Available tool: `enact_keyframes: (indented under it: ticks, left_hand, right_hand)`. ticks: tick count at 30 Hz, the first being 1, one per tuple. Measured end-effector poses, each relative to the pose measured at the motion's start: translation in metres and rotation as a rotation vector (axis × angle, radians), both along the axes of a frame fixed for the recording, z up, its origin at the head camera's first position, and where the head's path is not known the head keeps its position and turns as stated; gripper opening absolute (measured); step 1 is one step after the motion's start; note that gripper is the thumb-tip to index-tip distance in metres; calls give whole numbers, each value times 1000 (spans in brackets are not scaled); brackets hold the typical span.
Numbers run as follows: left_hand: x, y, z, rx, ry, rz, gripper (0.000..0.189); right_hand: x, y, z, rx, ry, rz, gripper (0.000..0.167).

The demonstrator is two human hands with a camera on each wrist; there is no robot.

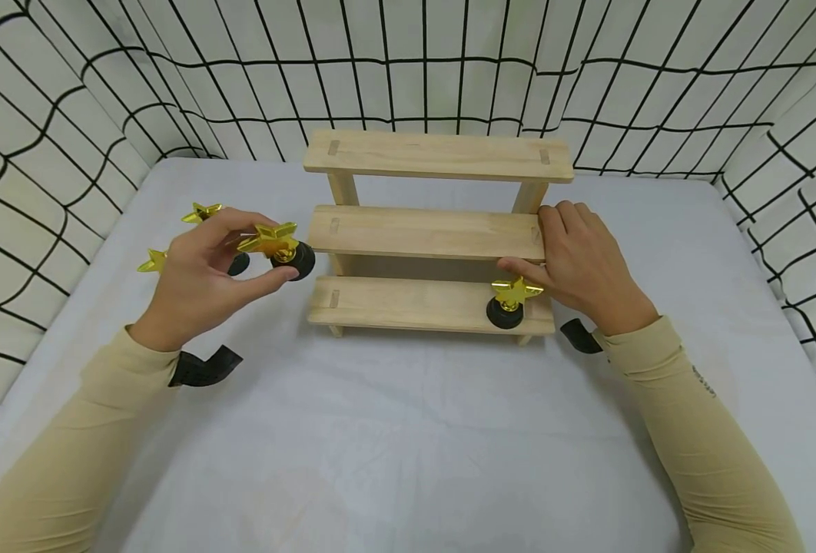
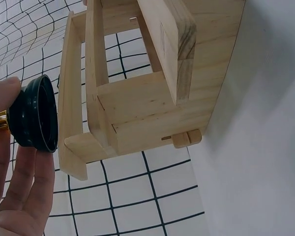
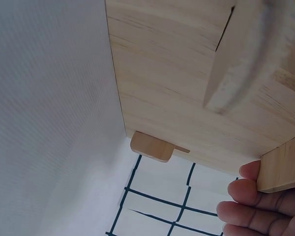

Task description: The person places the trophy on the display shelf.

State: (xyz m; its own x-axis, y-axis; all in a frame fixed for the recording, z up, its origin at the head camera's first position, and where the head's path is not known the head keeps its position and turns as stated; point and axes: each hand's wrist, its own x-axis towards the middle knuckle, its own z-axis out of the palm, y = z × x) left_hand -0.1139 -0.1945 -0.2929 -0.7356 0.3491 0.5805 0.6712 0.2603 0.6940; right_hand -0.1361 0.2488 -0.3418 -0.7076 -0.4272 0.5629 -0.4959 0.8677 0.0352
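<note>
A small star trophy (image 1: 268, 242), gold on a round black base, is pinched between the thumb and fingers of my left hand (image 1: 197, 280), tilted, left of a three-step wooden display stand (image 1: 425, 232). In the left wrist view the underside of its black base (image 2: 38, 115) faces the stand. My right hand (image 1: 581, 257) grips the right end of the middle shelf, thumb in front and fingers (image 3: 243, 189) around the end. Another star trophy (image 1: 512, 299) stands upright at the right of the bottom shelf, just below that thumb.
Behind my left hand, partly hidden, are two more gold star trophies (image 1: 202, 212) on the white-covered table (image 1: 408, 430). A black wire grid (image 1: 394, 92) encloses the back and sides. Black straps (image 1: 204, 367) stick out at both wrists.
</note>
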Motion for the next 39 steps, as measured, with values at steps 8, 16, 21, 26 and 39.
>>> enact_keyframes:
  ticks: [8, 16, 21, 26, 39]
  left_hand:
    - [-2, 8, -7, -14, 10, -49, 57]
    - [-3, 14, -14, 18, -4, -112, 55]
    - [-3, 20, -20, -12, -26, -122, 60]
    - [-2, 23, -26, -51, -53, -120, 62]
    - [-4, 37, -42, -82, -60, -149, 58]
  right_hand:
    - [-1, 1, -1, -2, 6, 11, 105]
    - [-2, 2, -2, -9, -1, 11, 105]
    - [-2, 2, -2, -7, -22, -5, 108]
    - [-1, 1, -1, -8, -34, -9, 108]
    - [-2, 1, -1, -15, -41, -6, 106]
